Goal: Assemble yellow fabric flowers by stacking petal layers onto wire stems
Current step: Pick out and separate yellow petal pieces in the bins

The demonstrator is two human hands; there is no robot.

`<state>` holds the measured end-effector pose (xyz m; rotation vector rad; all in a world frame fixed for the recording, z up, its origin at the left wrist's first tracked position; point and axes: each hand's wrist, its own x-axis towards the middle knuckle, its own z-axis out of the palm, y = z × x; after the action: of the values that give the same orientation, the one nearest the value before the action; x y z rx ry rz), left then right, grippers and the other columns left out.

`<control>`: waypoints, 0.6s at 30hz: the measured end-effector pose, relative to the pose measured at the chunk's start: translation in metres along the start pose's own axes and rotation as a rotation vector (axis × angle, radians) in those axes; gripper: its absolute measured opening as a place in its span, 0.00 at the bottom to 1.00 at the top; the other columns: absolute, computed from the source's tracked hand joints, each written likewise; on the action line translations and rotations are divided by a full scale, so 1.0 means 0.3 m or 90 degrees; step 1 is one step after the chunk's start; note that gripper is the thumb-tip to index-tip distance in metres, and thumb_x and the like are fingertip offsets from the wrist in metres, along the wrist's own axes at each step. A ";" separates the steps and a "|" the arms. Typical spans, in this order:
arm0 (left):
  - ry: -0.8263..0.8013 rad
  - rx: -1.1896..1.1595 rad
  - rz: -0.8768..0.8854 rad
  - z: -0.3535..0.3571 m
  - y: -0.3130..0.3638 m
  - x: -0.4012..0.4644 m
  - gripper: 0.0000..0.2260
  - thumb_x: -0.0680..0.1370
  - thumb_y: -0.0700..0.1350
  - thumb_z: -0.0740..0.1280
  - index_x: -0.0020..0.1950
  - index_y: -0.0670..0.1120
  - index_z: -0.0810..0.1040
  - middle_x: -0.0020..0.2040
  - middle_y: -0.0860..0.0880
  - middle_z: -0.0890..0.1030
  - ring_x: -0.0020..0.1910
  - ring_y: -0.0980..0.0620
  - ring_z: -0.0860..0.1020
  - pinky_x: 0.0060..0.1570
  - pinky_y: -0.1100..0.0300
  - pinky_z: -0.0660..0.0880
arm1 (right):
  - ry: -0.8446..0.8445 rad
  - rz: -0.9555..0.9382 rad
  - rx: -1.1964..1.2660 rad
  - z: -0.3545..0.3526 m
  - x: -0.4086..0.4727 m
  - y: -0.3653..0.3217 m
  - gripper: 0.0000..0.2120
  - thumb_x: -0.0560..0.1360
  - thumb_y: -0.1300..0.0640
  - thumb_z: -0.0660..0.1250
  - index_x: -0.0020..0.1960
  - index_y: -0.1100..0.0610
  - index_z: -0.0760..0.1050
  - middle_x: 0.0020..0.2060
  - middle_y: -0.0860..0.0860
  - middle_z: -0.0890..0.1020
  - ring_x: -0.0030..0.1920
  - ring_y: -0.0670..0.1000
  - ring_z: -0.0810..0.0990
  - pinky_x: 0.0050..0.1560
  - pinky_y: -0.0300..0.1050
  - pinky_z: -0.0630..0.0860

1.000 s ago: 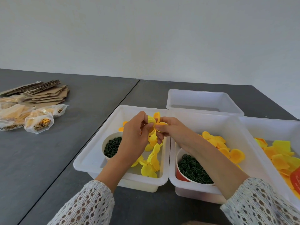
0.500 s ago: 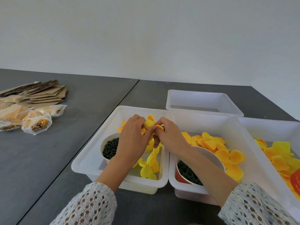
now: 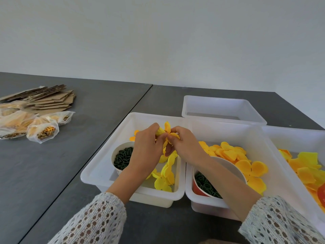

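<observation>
I hold a half-built yellow fabric flower (image 3: 167,132) between both hands, raised above the left white plastic bin (image 3: 98,170). My left hand (image 3: 146,152) curls round its bud-like yellow centre, thumb and fingers pinching it. My right hand (image 3: 183,144) pinches a yellow petal layer right beside that, fingertips of the two hands almost touching. One petal stands up above my knuckles (the stem itself is hidden behind my fingers, so I cannot tell how it runs).

Below my left hand, in the same bin, sits a white paper cup of dark green stem-like pieces (image 3: 123,158), and near the bin's front wall lie several loose bright yellow petal pieces (image 3: 164,176). The middle white plastic bin (image 3: 274,155) touches the left one side by side; it holds a red-and-white paper cup of dark green rings (image 3: 204,184) under my right forearm, and a heap of orange-yellow round fabric petals (image 3: 242,161). A third white bin at the right edge (image 3: 299,136) holds more yellow fabric pieces (image 3: 307,166). Behind these stands a shallower white tray (image 3: 221,110).

Well apart on the dark grey table (image 3: 52,173), at far left, lie flattened brown cardboard sheets (image 3: 49,99) and clear plastic bags of yellow parts (image 3: 42,131).
</observation>
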<state>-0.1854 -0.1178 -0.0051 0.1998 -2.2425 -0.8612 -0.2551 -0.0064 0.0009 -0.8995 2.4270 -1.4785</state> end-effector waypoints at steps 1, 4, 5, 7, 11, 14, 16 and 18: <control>0.007 -0.009 -0.003 0.000 0.000 0.001 0.20 0.78 0.40 0.67 0.33 0.51 0.59 0.25 0.55 0.66 0.26 0.58 0.65 0.27 0.67 0.63 | 0.000 0.000 0.004 -0.002 0.000 -0.002 0.08 0.81 0.60 0.57 0.56 0.62 0.72 0.33 0.58 0.83 0.34 0.55 0.84 0.49 0.53 0.80; 0.017 -0.023 -0.018 0.003 -0.009 0.006 0.19 0.78 0.41 0.68 0.33 0.48 0.62 0.24 0.54 0.66 0.26 0.58 0.64 0.26 0.68 0.63 | -0.003 -0.006 0.019 -0.006 0.000 -0.005 0.07 0.81 0.63 0.58 0.55 0.63 0.72 0.32 0.58 0.83 0.34 0.56 0.84 0.49 0.55 0.80; 0.018 -0.028 -0.024 0.003 -0.013 0.007 0.18 0.78 0.41 0.68 0.33 0.46 0.63 0.24 0.54 0.67 0.26 0.58 0.64 0.26 0.68 0.63 | -0.004 -0.006 0.026 -0.007 0.001 -0.005 0.07 0.80 0.63 0.58 0.54 0.64 0.72 0.32 0.58 0.83 0.34 0.56 0.84 0.49 0.55 0.80; 0.018 -0.040 -0.036 0.004 -0.019 0.010 0.17 0.77 0.41 0.68 0.33 0.43 0.64 0.25 0.52 0.68 0.26 0.57 0.64 0.26 0.68 0.63 | -0.003 -0.005 0.033 -0.009 0.002 -0.004 0.06 0.80 0.63 0.58 0.54 0.63 0.72 0.31 0.56 0.82 0.34 0.55 0.84 0.50 0.56 0.80; 0.014 -0.063 -0.060 0.003 -0.022 0.016 0.16 0.77 0.42 0.68 0.34 0.42 0.66 0.26 0.45 0.73 0.26 0.55 0.63 0.26 0.65 0.62 | 0.000 -0.003 0.048 -0.008 0.006 0.001 0.05 0.80 0.62 0.59 0.53 0.62 0.72 0.30 0.54 0.83 0.33 0.53 0.84 0.49 0.56 0.80; 0.009 -0.070 -0.073 0.003 -0.022 0.016 0.15 0.78 0.43 0.68 0.35 0.41 0.68 0.28 0.44 0.75 0.26 0.55 0.64 0.26 0.63 0.63 | -0.004 0.000 0.064 -0.009 0.009 0.002 0.04 0.80 0.62 0.59 0.53 0.62 0.71 0.31 0.54 0.83 0.34 0.54 0.84 0.48 0.56 0.81; 0.010 -0.078 -0.076 0.002 -0.022 0.016 0.14 0.78 0.43 0.68 0.35 0.40 0.69 0.29 0.44 0.76 0.27 0.55 0.65 0.26 0.64 0.63 | -0.009 -0.001 0.068 -0.013 0.008 0.003 0.04 0.80 0.62 0.59 0.52 0.62 0.71 0.31 0.54 0.83 0.34 0.54 0.84 0.48 0.56 0.81; 0.012 -0.082 -0.073 0.001 -0.021 0.015 0.14 0.78 0.43 0.68 0.35 0.40 0.69 0.29 0.44 0.76 0.27 0.54 0.66 0.26 0.64 0.63 | -0.011 -0.004 0.066 -0.014 0.007 0.003 0.04 0.80 0.62 0.59 0.52 0.62 0.71 0.31 0.54 0.83 0.34 0.54 0.84 0.49 0.56 0.81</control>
<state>-0.1897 -0.1242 -0.0067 0.2774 -2.1658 -1.0571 -0.2591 -0.0041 0.0026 -0.8947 2.3141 -1.5755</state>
